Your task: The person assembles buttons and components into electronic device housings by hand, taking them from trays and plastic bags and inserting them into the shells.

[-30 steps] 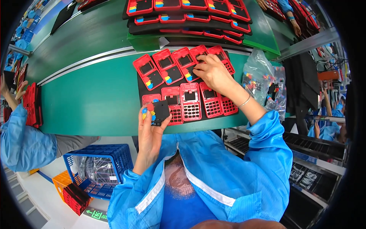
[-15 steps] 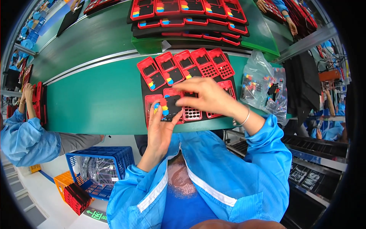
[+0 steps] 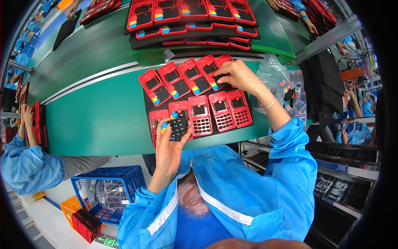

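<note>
My left hand (image 3: 168, 155) holds black rubber keypads (image 3: 178, 128) with blue and yellow keys at one end; how many lie together I cannot tell. It is above the near row of red plastic housings (image 3: 200, 108). My right hand (image 3: 239, 76) pinches a black keypad (image 3: 219, 77) at the fourth housing (image 3: 208, 67) of the far row, its coloured end resting inside. To the left, three far-row housings, including one red housing (image 3: 153, 85), have keypads lying in them. Several near-row housings show bare key holes. My right fingertips partly cover the fifth far-row housing (image 3: 224, 58).
The housings lie on a black mat (image 3: 155, 107) on a green table (image 3: 95, 112). Clear bags of keypads (image 3: 292, 93) sit at the right. Beyond, stacked trays (image 3: 190, 27) hold more housings. A blue crate (image 3: 107, 182) stands on the floor; a co-worker (image 3: 33, 162) works at the left.
My right hand has moved away from the left hand toward the far row, carrying a keypad. The left hand's keypads are tilted so the key side shows. The view has shifted slightly.
</note>
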The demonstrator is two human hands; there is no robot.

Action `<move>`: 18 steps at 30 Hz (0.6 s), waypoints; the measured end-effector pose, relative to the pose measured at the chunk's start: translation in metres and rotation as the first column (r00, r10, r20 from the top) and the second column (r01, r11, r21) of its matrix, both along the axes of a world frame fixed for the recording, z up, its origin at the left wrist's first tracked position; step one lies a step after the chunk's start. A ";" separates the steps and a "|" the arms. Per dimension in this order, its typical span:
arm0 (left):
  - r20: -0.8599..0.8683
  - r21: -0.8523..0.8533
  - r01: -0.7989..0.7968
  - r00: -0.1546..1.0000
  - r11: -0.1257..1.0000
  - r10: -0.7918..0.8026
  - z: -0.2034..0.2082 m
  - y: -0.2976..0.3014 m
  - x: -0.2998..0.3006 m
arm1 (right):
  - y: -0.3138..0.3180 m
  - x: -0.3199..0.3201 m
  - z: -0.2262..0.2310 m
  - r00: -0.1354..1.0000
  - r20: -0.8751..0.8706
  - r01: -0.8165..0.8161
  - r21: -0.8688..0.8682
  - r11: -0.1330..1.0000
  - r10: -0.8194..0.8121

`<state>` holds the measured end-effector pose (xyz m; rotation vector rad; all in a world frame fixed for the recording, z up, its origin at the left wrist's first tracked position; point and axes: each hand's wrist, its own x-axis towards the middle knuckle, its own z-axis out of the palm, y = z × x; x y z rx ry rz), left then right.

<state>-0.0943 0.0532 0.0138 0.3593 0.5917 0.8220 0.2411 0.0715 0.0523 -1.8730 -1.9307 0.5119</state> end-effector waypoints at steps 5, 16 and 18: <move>-0.015 0.005 -0.002 1.000 1.000 0.002 0.001 0.000 -0.001 | 0.002 0.011 -0.031 0.998 0.067 -0.014 0.085 0.996 0.008; -0.049 0.008 0.012 0.999 1.000 -0.012 0.002 0.001 0.000 | -0.016 -0.004 -0.029 0.965 0.256 -0.148 0.334 0.931 0.061; -0.062 0.012 0.013 0.998 1.000 -0.012 0.003 0.001 0.000 | -0.019 -0.002 -0.027 0.958 0.273 -0.182 0.352 0.918 0.085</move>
